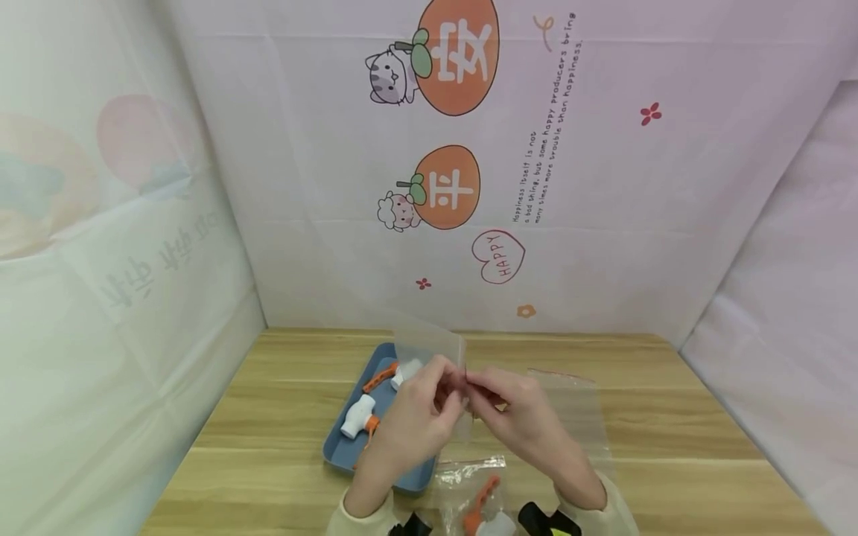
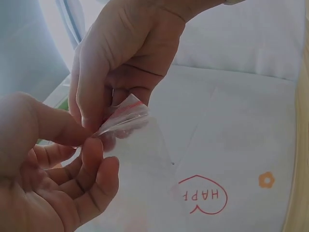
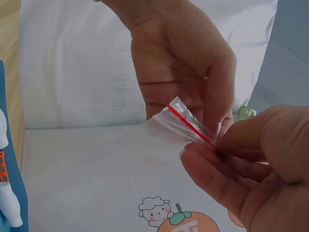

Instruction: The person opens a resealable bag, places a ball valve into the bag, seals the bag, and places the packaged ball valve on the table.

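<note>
My left hand (image 1: 414,409) and right hand (image 1: 526,420) meet over the table, fingertips close together, pinching the mouth of a clear zip bag (image 1: 429,344). A red line runs along the bag's zip edge (image 3: 181,116), which is creased between the two hands. In the left wrist view, the left hand's thumb and forefinger grip that edge from the lower left, with the right hand (image 2: 130,53) opposite. The film of the bag hangs thin and see-through, and nothing shows inside it. The fingertips partly hide the pinched spot.
Left of the hands is a blue tray (image 1: 330,452) with white plastic valves (image 1: 359,415) with orange handles. At the front edge lies a clear bag (image 1: 452,480) holding another orange-handled valve (image 1: 484,506). A flat clear bag (image 1: 570,402) lies to the right. Printed cloth (image 1: 335,186) stands behind.
</note>
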A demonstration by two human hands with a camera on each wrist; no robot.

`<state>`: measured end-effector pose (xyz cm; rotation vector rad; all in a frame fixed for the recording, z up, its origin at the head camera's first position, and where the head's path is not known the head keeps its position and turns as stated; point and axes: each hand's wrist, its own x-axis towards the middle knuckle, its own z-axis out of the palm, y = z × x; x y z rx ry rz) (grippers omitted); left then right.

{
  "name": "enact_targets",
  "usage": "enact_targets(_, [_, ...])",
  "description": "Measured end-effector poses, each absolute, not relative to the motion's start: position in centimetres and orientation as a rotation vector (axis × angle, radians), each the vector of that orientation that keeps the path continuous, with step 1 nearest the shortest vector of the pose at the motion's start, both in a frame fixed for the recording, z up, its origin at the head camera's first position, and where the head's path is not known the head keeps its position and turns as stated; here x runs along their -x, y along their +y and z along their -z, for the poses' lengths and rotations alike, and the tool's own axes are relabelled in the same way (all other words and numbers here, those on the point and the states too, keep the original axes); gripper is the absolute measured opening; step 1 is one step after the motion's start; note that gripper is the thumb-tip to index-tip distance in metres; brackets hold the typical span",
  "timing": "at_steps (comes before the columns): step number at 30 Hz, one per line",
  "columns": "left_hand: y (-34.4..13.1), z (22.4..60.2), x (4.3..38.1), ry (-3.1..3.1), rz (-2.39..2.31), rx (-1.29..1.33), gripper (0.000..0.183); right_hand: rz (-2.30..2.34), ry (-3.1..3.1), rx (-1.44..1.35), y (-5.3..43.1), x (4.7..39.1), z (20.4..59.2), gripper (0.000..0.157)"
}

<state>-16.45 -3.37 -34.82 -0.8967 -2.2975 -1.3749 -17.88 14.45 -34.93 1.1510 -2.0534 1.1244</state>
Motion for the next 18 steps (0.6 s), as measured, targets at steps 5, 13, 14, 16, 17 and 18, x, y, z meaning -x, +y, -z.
enact_targets(5, [-3.61, 34.94, 16.63, -2.248, 1.416, 0.947, 0.007, -1.242, -2.009, -1.177, 14.8, 17.96, 34.67, 0.024])
enact_targets(13, [-3.94, 35.17, 16.98, -2.168, 1.422, 1.077, 0.007, -1.339, -1.996, -1.235, 15.18, 17.69, 34.42, 0.023])
enact_targets(14, [-3.96, 35.18, 17.02, -2.166, 1.426, 1.083, 0.008, -1.345, -1.998, -1.237, 15.2, 17.66, 34.39, 0.023])
enact_targets(16, [-3.98, 35.19, 17.04, -2.16, 1.434, 1.095, 0.008, -1.351, -1.998, -1.239, 15.24, 17.58, 34.31, 0.024])
enact_targets(17, [-3.99, 35.19, 17.04, -2.154, 1.438, 1.104, 0.008, -1.354, -2.0, -1.239, 15.26, 17.53, 34.28, 0.024])
enact_targets(18, [-4.01, 35.19, 17.02, -2.148, 1.444, 1.112, 0.009, -1.357, -2.002, -1.237, 15.29, 17.49, 34.26, 0.024])
